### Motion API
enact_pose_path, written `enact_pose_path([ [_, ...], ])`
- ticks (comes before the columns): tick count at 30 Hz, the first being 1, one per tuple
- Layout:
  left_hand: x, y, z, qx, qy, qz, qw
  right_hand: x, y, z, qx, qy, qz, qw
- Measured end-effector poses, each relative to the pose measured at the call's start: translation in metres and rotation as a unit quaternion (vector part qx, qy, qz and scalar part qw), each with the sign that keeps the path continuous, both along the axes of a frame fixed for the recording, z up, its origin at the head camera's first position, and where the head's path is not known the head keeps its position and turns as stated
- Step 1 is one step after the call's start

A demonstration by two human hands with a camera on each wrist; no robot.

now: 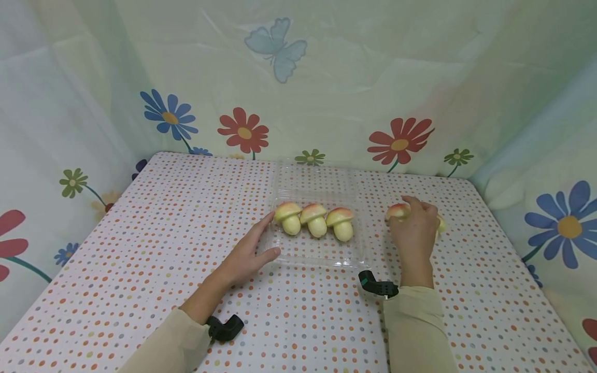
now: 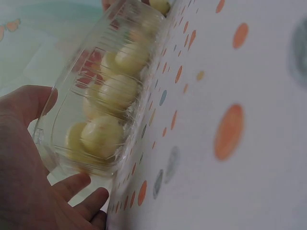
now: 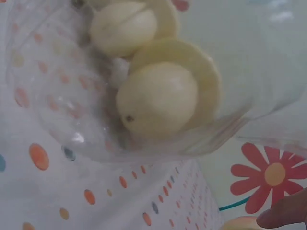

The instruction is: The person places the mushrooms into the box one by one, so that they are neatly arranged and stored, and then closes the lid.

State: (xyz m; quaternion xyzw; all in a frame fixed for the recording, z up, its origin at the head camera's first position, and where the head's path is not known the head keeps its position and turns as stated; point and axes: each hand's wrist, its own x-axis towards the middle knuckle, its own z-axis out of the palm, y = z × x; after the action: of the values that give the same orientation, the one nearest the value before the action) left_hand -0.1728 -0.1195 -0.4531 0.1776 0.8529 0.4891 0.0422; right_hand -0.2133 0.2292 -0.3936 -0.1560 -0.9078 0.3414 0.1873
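A clear plastic box (image 1: pixel 310 259) lies with its lid (image 1: pixel 314 178) folded back. Three mushroom-shaped pieces (image 1: pixel 343 230), with pale yellow stems and red-tinged caps, sit side by side in it. My left hand (image 1: pixel 247 257) rests against the box's left side, fingers stretched out and thumb near the front corner. In the left wrist view, fingertips (image 2: pixel 79 184) touch the box end. Right of the box, my right hand (image 1: pixel 416 228) pinches another mushroom-shaped piece (image 1: pixel 397 211) from above, hiding most of it. One more yellow piece (image 1: pixel 441 225) shows partly behind that hand.
A dotted cloth covers the table (image 1: pixel 289 316). A flowered curtain (image 1: pixel 322 62) stands behind it and at both sides. Black wrist cameras are strapped to the left wrist (image 1: pixel 225 328) and right wrist (image 1: pixel 378 285).
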Motion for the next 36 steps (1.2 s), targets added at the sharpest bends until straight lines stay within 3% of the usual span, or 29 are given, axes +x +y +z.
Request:
enact_pose_path([
  [8, -0.001, 0.0, -0.001, 0.002, 0.0, 0.001, 1.0, -0.004, 0.002, -0.008, 0.001, 0.009, 0.006, 0.9999],
  [26, 0.001, 0.0, 0.0, 0.001, -0.003, 0.002, 1.0, -0.006, -0.001, -0.012, 0.015, -0.033, 0.022, 0.9991],
  [36, 0.0, 0.0, -0.001, 0.001, -0.001, -0.002, 1.0, -0.009, -0.006, -0.01, 0.009, -0.097, 0.052, 0.9939],
])
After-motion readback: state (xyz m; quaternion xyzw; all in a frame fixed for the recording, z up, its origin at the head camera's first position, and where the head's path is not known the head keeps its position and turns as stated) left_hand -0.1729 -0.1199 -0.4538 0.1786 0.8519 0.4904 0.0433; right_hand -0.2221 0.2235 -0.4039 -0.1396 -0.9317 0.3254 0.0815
